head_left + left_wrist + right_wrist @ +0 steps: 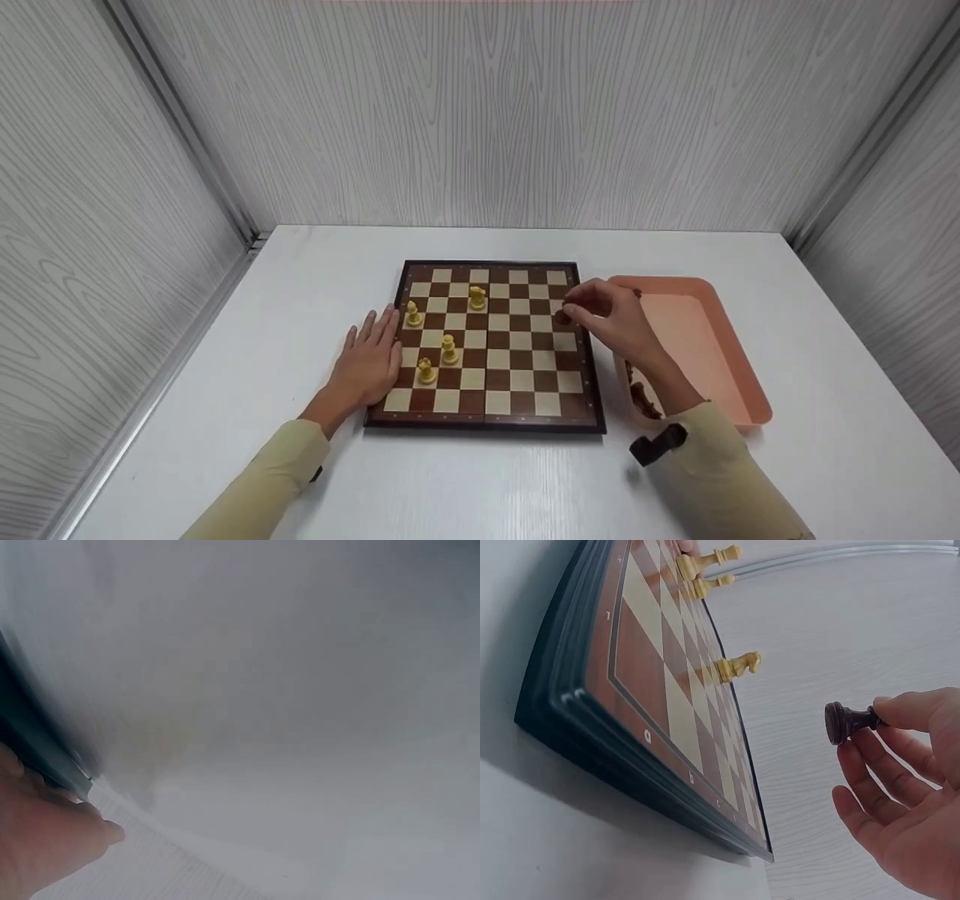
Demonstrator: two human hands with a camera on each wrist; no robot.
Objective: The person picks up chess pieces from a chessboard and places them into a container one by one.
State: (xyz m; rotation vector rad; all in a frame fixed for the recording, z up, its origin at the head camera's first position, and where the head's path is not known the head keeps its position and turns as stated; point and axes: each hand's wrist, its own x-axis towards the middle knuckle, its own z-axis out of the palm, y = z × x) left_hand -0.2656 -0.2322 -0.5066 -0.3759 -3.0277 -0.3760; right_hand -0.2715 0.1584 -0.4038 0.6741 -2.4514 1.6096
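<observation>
My right hand (619, 319) pinches a dark brown chess piece (847, 721) between thumb and fingertips, over the right edge of the chessboard (523, 381). Its round base points away from the fingers, which hide its top. My left hand (367, 367) rests with straight fingers along the board's left border. On the left half stand several cream-yellow pieces: a knight (478, 298) toward the back, one piece (413, 315) near the left fingertips, and two taller ones, a crowned piece (426, 371) and a piece beside it (449, 351).
A pink tray (739, 367) stands right of the board, under my right forearm. Dark chess pieces (643, 401) lie along its left side. White wood-grained panels (495, 112) enclose the white table (510, 487) at the back and both sides.
</observation>
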